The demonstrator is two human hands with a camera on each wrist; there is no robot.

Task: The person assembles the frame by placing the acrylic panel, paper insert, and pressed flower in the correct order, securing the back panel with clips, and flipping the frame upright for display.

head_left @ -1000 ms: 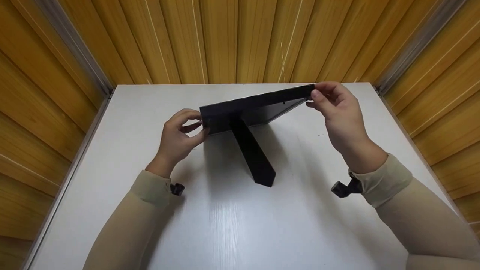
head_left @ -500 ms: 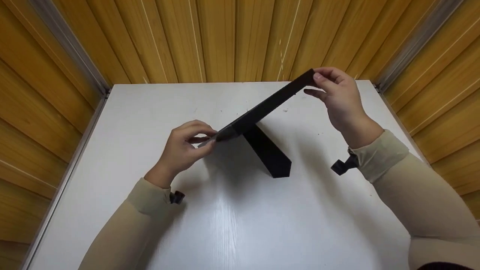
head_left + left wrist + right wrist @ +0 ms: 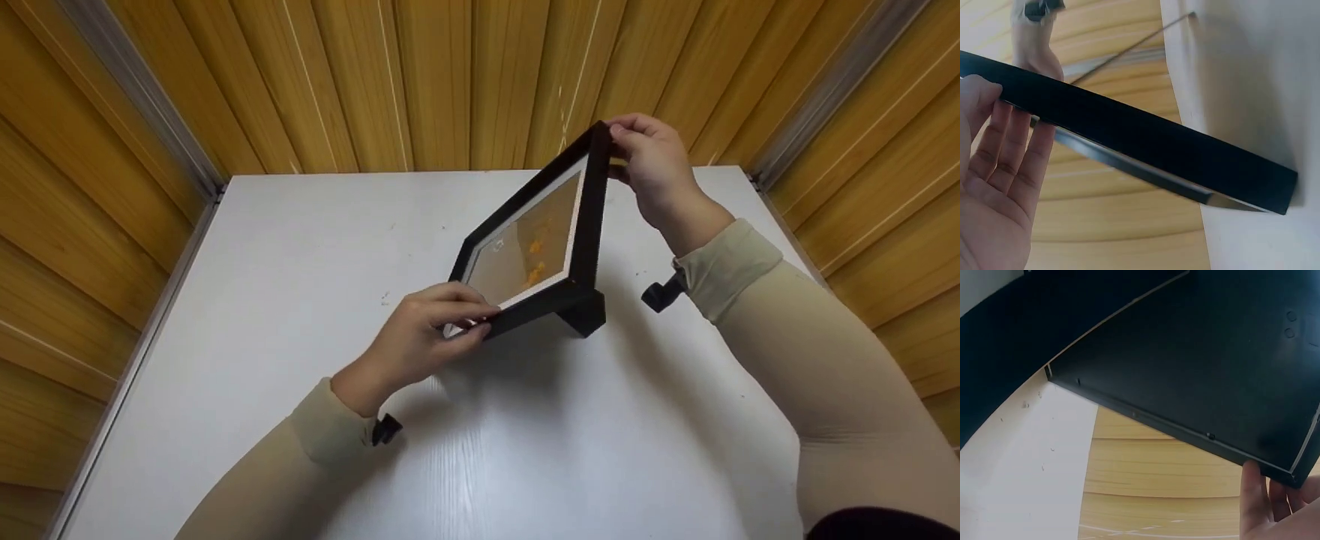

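Both hands hold a black picture frame (image 3: 592, 217) tilted above the table. Its glazed front, with a white border and orange flowers in the picture, faces partly left in the head view. My left hand (image 3: 427, 330) pinches the near edge between thumb and fingers; the left wrist view shows that black edge (image 3: 1140, 140) from the side. At the raised corner, my right hand (image 3: 658, 169) grips the frame with thumb and fingertips. Behind the frame, the stand leg (image 3: 586, 315) sticks out toward the table. The right wrist view shows the dark back panel (image 3: 1185, 365).
A white table (image 3: 315, 247) with small dark specks lies beneath. Yellow wood-look panels (image 3: 435, 82) rise behind it and at both sides, with grey metal posts at the corners. Small black devices are strapped at both cuffs, one on the left (image 3: 388, 430).
The frame has turned from its back showing to its picture side showing. My right hand has risen and moved left with its corner; my left hand has moved right and nearer.
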